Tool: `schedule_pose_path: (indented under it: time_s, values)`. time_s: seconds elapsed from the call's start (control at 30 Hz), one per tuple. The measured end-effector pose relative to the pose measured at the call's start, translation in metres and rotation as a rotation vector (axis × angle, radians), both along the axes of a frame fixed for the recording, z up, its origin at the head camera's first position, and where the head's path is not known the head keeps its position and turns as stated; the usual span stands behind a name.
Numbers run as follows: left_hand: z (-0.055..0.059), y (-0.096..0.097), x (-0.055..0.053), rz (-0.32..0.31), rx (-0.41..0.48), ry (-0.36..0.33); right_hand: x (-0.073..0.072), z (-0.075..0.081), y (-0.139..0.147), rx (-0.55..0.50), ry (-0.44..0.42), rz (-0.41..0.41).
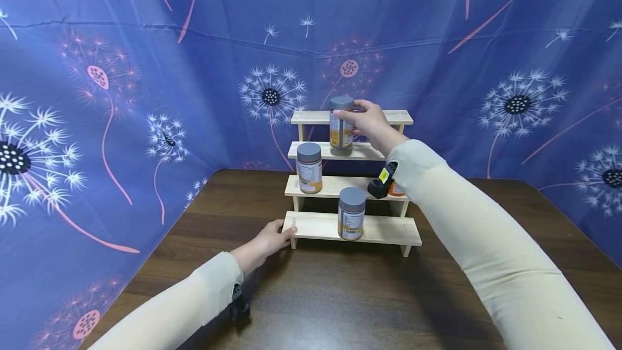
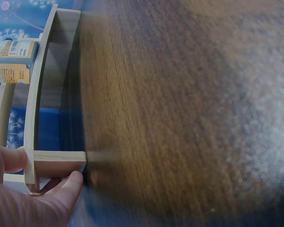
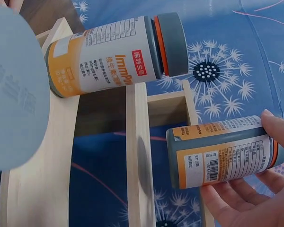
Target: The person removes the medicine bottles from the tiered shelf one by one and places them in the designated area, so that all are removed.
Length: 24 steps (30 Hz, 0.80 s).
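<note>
My right hand (image 1: 371,123) holds a supplement jar (image 3: 222,153) with a grey lid and white-and-orange label. The jar is upright, just above the third step (image 1: 359,150) of a wooden tiered shelf (image 1: 311,223), with a small gap under its base. My left hand (image 1: 267,239) grips the left end of the bottom step, thumb on the board and fingers by the leg (image 2: 61,163). A similar jar (image 1: 309,169) stands on the second step at left. Another jar (image 1: 351,215) stands mid-bottom step.
An orange item (image 1: 396,190) on the second step is mostly hidden behind the right sleeve and black wrist camera (image 1: 381,181). A grey lid (image 3: 16,90) looms close in the right wrist view. Brown table (image 1: 340,296) below; blue dandelion cloth (image 1: 194,69) hangs behind.
</note>
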State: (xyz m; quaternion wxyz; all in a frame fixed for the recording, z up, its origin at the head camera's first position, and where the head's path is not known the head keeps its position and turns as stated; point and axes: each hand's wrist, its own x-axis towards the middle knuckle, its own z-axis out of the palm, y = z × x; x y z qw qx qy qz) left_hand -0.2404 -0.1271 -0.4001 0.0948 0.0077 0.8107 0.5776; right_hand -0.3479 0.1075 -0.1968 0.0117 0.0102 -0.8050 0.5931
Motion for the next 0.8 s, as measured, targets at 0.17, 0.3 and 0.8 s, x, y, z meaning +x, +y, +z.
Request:
schedule_pose_path:
  time_s: [0.17,0.3,0.8]
  values:
    - [0.0,0.0,0.001,0.003,0.0,0.001,0.002,0.003,0.007,-0.005,0.008,0.019]
    - [0.0,0.0,0.001,0.009,0.0,0.004,0.004,0.005,0.014,0.011,0.022,0.02]
    - [-0.004,0.001,-0.001,0.009,-0.005,0.008,0.005,0.006,0.04,0.057,0.006,-0.011]
